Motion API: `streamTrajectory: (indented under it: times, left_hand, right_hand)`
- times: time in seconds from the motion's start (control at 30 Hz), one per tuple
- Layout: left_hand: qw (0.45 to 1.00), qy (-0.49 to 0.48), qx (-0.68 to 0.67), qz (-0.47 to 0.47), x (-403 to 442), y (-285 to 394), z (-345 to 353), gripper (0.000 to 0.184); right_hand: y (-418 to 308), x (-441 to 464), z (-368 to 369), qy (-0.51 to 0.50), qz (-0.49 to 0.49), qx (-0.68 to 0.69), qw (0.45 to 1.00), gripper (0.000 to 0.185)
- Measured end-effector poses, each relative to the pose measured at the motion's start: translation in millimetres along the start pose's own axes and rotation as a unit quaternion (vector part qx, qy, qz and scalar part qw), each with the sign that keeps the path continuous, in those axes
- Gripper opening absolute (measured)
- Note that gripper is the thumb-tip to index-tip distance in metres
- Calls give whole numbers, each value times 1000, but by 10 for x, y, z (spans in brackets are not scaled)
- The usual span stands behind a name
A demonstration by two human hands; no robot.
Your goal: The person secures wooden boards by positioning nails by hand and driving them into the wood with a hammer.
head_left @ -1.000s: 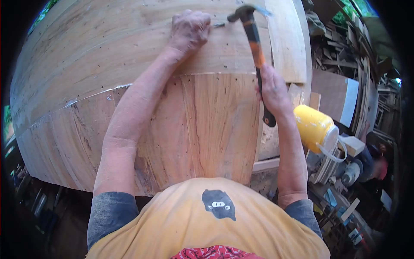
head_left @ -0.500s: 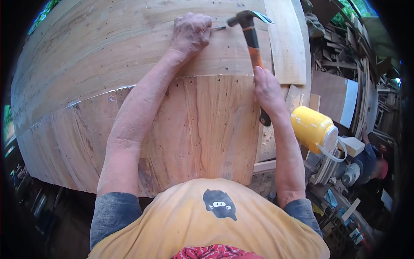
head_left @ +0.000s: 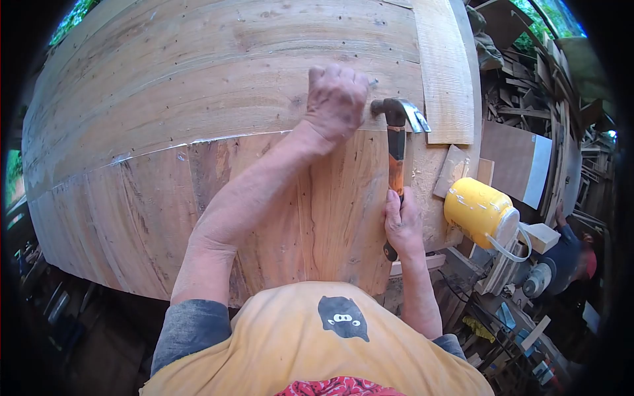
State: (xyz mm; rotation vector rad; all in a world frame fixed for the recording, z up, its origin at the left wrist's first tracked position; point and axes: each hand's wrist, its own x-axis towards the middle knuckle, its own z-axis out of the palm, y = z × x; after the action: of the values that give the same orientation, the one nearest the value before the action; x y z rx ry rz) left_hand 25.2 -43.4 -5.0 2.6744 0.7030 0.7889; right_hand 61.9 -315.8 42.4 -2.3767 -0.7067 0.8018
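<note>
My left hand (head_left: pixel 337 102) is closed in a fist above the wooden planks (head_left: pixel 218 79). It holds a thin metal punch (head_left: pixel 374 82), whose end sticks out on the right of the fist. In my right hand (head_left: pixel 404 221) is a claw hammer (head_left: pixel 396 152) with a black and orange handle. The hammer head is just below and right of the punch end, and a small gap seems to part them. Small dark nail marks dot the planks. What lies under my left fist is hidden.
A yellow container (head_left: pixel 479 206) with a white handle lies to the right of my right hand, near a loose wood block (head_left: pixel 540 237). Scrap wood is piled at the far right. Another person (head_left: pixel 568 257) is at the right with a power tool.
My left hand has moved right and toward my body with the punch. My right hand has come nearer my body too, with the hammer now more upright.
</note>
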Motion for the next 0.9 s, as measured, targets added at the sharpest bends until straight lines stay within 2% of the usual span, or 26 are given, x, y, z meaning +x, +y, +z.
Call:
streamTrajectory:
  times: [0.13,0.3,0.37,0.5,0.67,0.8,0.9]
  left_hand:
    - [998,36,-54,9,-162,-19,-45,7]
    - [999,17,-35,-4,-439,-468,-328,13]
    - [999,15,0,-37,-537,-681,-465,13]
    - [994,25,52,-97,-652,-1110,-676,10]
    - [985,99,5,-142,-681,-1471,-774,11]
    - [982,123,-13,-145,-698,-1596,-765,12]
    - [982,113,-16,-148,-734,-1656,-756,12]
  right_hand:
    - [-110,6,58,51,-71,-16,996,30]
    - [-21,80,23,7,-17,-10,1000,27]
    - [6,92,32,-6,-2,-8,1000,27]
    - [-113,88,29,-5,-5,-11,1000,31]
    - [-25,124,26,-32,2,61,998,43]
    - [-382,220,27,-60,-30,121,990,55]
    - [-715,389,-111,-72,-69,173,980,50]
